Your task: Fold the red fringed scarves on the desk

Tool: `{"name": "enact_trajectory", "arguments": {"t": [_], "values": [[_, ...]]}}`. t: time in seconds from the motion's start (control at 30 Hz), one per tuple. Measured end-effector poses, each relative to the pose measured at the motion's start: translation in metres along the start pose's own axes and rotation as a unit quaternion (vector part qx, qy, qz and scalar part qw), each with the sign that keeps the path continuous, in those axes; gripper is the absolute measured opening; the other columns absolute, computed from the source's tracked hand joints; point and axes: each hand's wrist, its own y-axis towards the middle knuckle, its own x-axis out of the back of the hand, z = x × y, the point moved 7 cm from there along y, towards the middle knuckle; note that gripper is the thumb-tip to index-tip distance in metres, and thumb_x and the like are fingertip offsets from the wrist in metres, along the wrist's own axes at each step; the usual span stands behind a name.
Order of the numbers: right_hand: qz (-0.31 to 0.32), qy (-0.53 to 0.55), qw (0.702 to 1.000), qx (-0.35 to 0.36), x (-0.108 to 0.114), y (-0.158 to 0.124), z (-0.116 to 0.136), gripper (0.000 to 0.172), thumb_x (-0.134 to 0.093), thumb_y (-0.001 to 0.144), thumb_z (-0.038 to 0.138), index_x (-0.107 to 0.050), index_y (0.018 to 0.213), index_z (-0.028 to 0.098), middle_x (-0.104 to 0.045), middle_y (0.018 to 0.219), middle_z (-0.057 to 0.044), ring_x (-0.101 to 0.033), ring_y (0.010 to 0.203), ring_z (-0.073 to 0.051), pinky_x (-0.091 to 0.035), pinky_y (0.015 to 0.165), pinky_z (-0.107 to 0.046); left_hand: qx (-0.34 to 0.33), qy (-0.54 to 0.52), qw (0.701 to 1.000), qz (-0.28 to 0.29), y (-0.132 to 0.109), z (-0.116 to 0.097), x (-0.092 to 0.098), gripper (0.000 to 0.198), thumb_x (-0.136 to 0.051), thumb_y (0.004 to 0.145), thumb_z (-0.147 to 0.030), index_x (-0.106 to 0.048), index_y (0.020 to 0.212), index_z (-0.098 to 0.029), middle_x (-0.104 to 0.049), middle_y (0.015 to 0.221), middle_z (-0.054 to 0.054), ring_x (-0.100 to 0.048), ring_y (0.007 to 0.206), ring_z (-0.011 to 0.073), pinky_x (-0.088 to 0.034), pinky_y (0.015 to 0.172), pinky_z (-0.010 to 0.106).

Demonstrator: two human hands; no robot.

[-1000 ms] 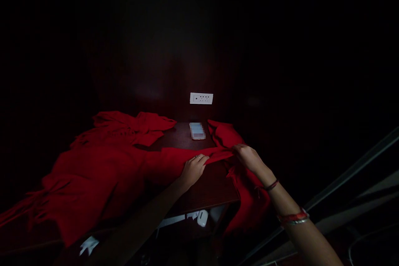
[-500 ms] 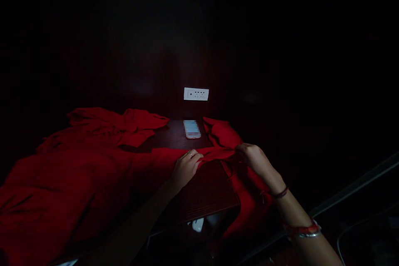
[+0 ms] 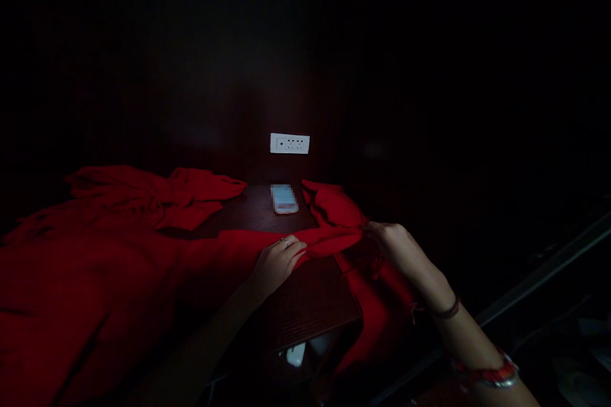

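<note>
A broad, rumpled spread of red cloth (image 3: 95,273) filled the near left, cut off by the left edge of view. To its right showed a dark reddish-brown wooden worktop (image 3: 317,302), with more red fabric (image 3: 377,324) hanging down its right side. A narrow red cloth strip (image 3: 334,240) lay across the worktop — its long axis left to right, between both grips. The right hand (image 3: 375,229), nearer its right end, pinched it; the left hand (image 3: 296,247), nearer the spread, held its near edge. On the far side lay a pale-screened phone (image 3: 285,199), below a white rectangular socket plate (image 3: 289,143). The right fingertips were partly hidden — and a small white object (image 3: 296,354) beneath the worktop was unclear.
</note>
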Motion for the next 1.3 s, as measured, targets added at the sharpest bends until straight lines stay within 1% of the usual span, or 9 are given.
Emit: {"name": "enact_trajectory", "arguments": {"t": [0.13, 0.3, 0.5, 0.6, 0.73, 0.87, 1.03, 1.2, 1.3], "values": [[-0.006, -0.023, 1.0, -0.006, -0.002, -0.002, 0.002, 0.019, -0.038, 0.077, 0.016, -0.057, 0.079, 0.018, -0.061, 0.076, -0.006, -0.056, 0.071, -0.014, -0.036, 0.059, -0.019, 0.002, -0.014, 1.0, -0.009, -0.001, 0.0, 0.003, 0.02, -0.038, 0.08, -0.015, -0.052, 0.092, -0.02, -0.053, 0.09, 0.0, -0.05, 0.082, 0.0104, -0.04, 0.078, 0.022], [-0.053, -0.022, 0.998, -0.035, 0.007, 0.0, 0.0, 0.016, -0.04, 0.075, 0.017, -0.056, 0.072, 0.017, -0.059, 0.073, -0.005, -0.054, 0.069, -0.013, -0.035, 0.06, -0.02, 0.004, -0.013, 1.0, -0.023, 0.0, 0.0, 0.01, 0.024, -0.037, 0.078, -0.011, -0.052, 0.094, -0.021, -0.053, 0.089, 0.0, -0.05, 0.082, 0.0106, -0.04, 0.078, 0.022], [-0.043, 0.101, 0.993, 0.032, 0.018, -0.001, 0.011, 0.009, -0.045, 0.075, 0.021, -0.052, 0.079, 0.018, -0.057, 0.068, 0.0, -0.051, 0.059, -0.01, -0.035, 0.055, -0.018, 0.036, -0.041, 0.995, -0.079, 0.005, 0.004, 0.033, 0.022, -0.03, 0.084, -0.019, -0.05, 0.094, -0.019, -0.053, 0.087, 0.001, -0.05, 0.082, 0.0107, -0.039, 0.077, 0.023], [-0.02, 0.125, 0.99, 0.066, 0.017, -0.006, 0.017, 0.012, -0.042, 0.077, 0.02, -0.053, 0.076, 0.017, -0.057, 0.071, -0.002, -0.052, 0.063, -0.01, -0.037, 0.059, -0.02, 0.026, -0.039, 0.997, -0.053, 0.005, 0.004, 0.031, 0.024, -0.029, 0.083, -0.017, -0.048, 0.098, -0.019, -0.053, 0.09, 0.002, -0.049, 0.084, 0.0113, -0.038, 0.078, 0.024], [0.029, 0.133, 0.984, 0.113, 0.004, -0.018, 0.027, 0.018, -0.038, 0.079, 0.019, -0.055, 0.076, 0.015, -0.056, 0.076, -0.005, -0.052, 0.067, -0.011, -0.039, 0.063, -0.022, -0.008, -0.041, 0.999, 0.016, 0.002, 0.002, 0.016, 0.034, -0.028, 0.078, -0.005, -0.045, 0.102, -0.021, -0.051, 0.096, 0.001, -0.049, 0.087, 0.0106, -0.038, 0.08, 0.023], [0.082, 0.115, 0.978, 0.155, -0.015, -0.034, 0.039, 0.021, -0.035, 0.08, 0.017, -0.056, 0.079, 0.015, -0.055, 0.081, -0.006, -0.052, 0.07, -0.011, -0.04, 0.066, -0.022, -0.032, -0.04, 0.997, 0.055, -0.002, 0.001, 0.007, 0.029, -0.028, 0.076, -0.004, -0.047, 0.092, -0.019, -0.05, 0.091, 0.001, -0.048, 0.084, 0.0112, -0.037, 0.079, 0.023], [0.13, 0.103, 0.971, 0.171, -0.034, -0.05, 0.051, 0.02, -0.037, 0.08, 0.017, -0.055, 0.09, 0.017, -0.053, 0.087, -0.005, -0.051, 0.075, -0.011, -0.04, 0.068, -0.022, -0.044, -0.032, 0.995, 0.086, -0.006, -0.004, 0.001, 0.02, -0.03, 0.075, -0.007, -0.045, 0.081, -0.019, -0.05, 0.081, 0.001, -0.049, 0.076, 0.0116, -0.039, 0.073, 0.022], [0.14, 0.081, 0.967, 0.198, -0.045, -0.054, 0.068, 0.022, -0.038, 0.081, 0.022, -0.058, 0.088, 0.018, -0.052, 0.09, -0.006, -0.051, 0.079, -0.011, -0.04, 0.07, -0.022, -0.046, -0.017, 0.994, 0.098, -0.009, -0.007, -0.002, 0.017, -0.035, 0.072, -0.011, -0.045, 0.083, -0.019, -0.051, 0.083, 0.0, -0.05, 0.078, 0.0128, -0.038, 0.074, 0.024], [0.112, 0.036, 0.98, 0.158, -0.052, -0.05, 0.074, 0.022, -0.041, 0.079, 0.024, -0.055, 0.096, 0.018, -0.053, 0.089, -0.007, -0.051, 0.079, -0.013, -0.039, 0.069, -0.022, -0.048, -0.014, 0.993, 0.103, -0.009, -0.006, -0.003, 0.016, -0.039, 0.073, -0.016, -0.046, 0.087, -0.019, -0.053, 0.087, 0.0, -0.05, 0.081, 0.0134, -0.038, 0.075, 0.024]]}}
